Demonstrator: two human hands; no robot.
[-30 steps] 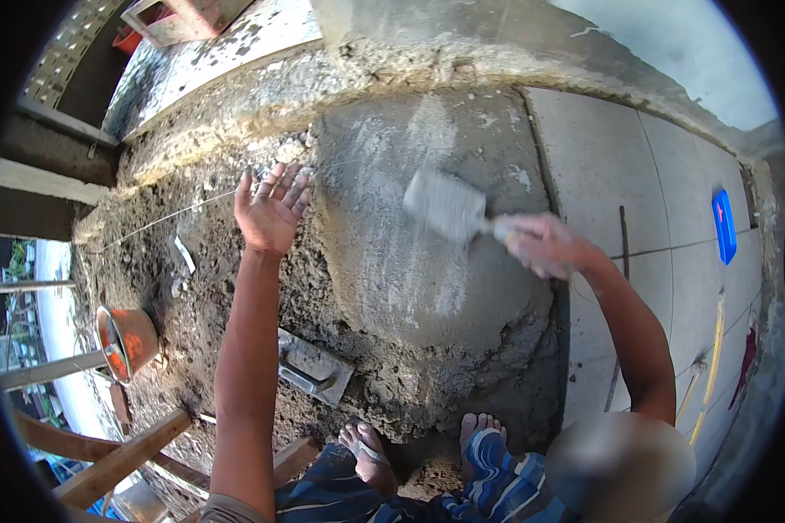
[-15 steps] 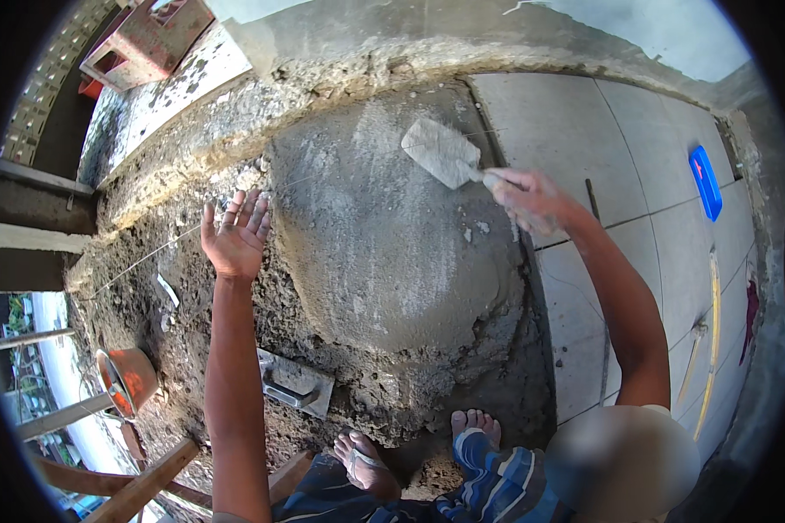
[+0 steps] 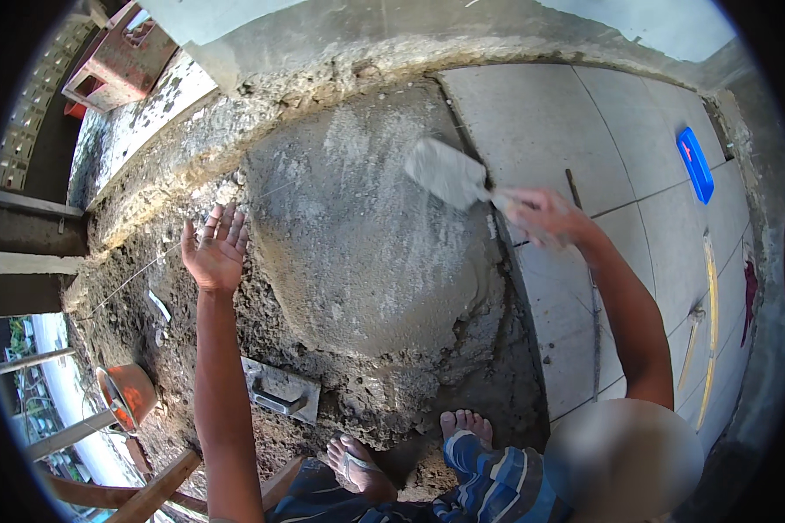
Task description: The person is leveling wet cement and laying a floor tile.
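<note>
Right hand (image 3: pixel 545 218): fingers curled round the trowel (image 3: pixel 445 172) handle (bit blurred, exact finger placement can't be told). Left hand (image 3: pixel 215 260): palm up, fingers loosely spread, holding nothing; string (image 3: pixel 131 281) passes right by it, contact unclear. Trowel is over the mortar (image 3: pixel 366 253), near its right edge beside the tiles (image 3: pixel 532 113) — can't tell if the blade touches. Step in hand reads as spreading or levelling the bed; a further pass would call for a flat blade and light, even pressure, I'd judge. Surface: grey, fairly smooth with pale powdery streaks, lumpy along the near edge. Float (image 3: pixel 303 404) lies on rough soil (image 3: pixel 209 349) to the left, handle up. On the tiles: thin rod (image 3: pixel 595 331), blue tray (image 3: pixel 694 166), yellow strip (image 3: pixel 712 296). Room: stained wall (image 3: pixel 279 39) behind, crate (image 3: pixel 126 61) far left, orange bucket (image 3: pixel 131 392) tipped — near the timber (image 3: pixel 157 492).
</note>
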